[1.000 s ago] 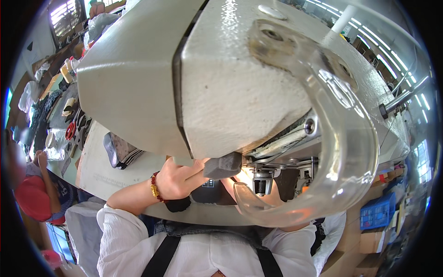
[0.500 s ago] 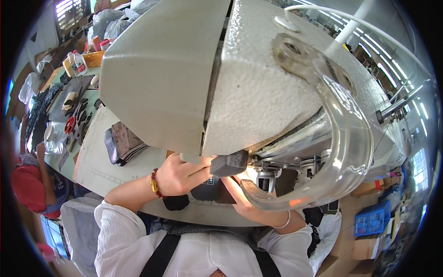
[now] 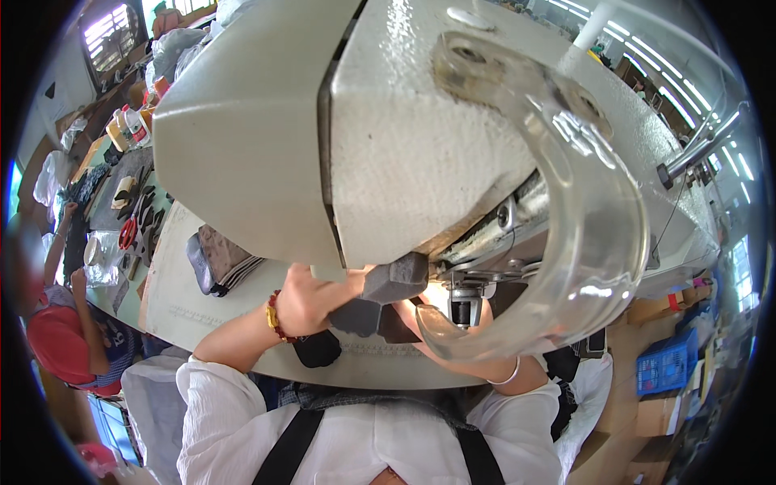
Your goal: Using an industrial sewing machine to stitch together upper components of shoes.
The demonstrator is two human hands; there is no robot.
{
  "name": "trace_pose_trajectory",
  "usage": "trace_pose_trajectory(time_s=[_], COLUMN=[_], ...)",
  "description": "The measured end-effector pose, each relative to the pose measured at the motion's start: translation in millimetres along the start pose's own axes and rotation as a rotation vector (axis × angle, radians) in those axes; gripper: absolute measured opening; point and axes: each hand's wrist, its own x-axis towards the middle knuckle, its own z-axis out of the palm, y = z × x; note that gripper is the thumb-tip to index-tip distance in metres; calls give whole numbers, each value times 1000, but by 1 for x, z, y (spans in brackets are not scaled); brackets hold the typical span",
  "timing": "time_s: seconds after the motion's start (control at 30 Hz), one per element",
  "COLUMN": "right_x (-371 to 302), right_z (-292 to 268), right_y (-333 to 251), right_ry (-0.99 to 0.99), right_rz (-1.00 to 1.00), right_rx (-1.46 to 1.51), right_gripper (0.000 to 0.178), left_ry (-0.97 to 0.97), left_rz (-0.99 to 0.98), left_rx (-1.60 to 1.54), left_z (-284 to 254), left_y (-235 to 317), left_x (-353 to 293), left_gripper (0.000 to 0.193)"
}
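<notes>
A dark grey piece of fabric (image 3: 356, 318) sits in the lower middle of the frame, just below the grey faceted block (image 3: 396, 276) by the head of the sewing machine (image 3: 242, 153). The left hand (image 3: 311, 301) lies against the fabric's upper left side, fingers bent and pointing right; their tips go out of sight around the block, so whether they pinch the cloth cannot be told. The right hand (image 3: 432, 351) comes in from the lower right, partly behind the clear curved guard (image 3: 618, 242), its fingers just beside the fabric's right end; their hold cannot be told either. Half a second ago a white print showed on the fabric, which lay lower beneath the left fingers; now the print is out of sight and the piece shows tilted between the hands, above the desk (image 3: 190, 317).
</notes>
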Motion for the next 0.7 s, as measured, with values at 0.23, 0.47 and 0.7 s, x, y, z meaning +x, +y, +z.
trace_pose_trajectory(time_s=[0.23, 0.47, 0.7], right_x=[-1, -1, 7], right_z=[-8, -18, -21], right_y=[-6, -15, -15], right_ry=[162, 181, 235], right_rz=[376, 460, 574], right_rx=[953, 925, 1105], right_gripper=[28, 13, 22], left_ry=[-58, -183, -52], left_rz=[-160, 109, 309], left_rx=[-311, 32, 119], left_z=[-9, -17, -5], left_y=[-2, -2, -6], left_x=[3, 7, 7], left_gripper=[39, 41, 29])
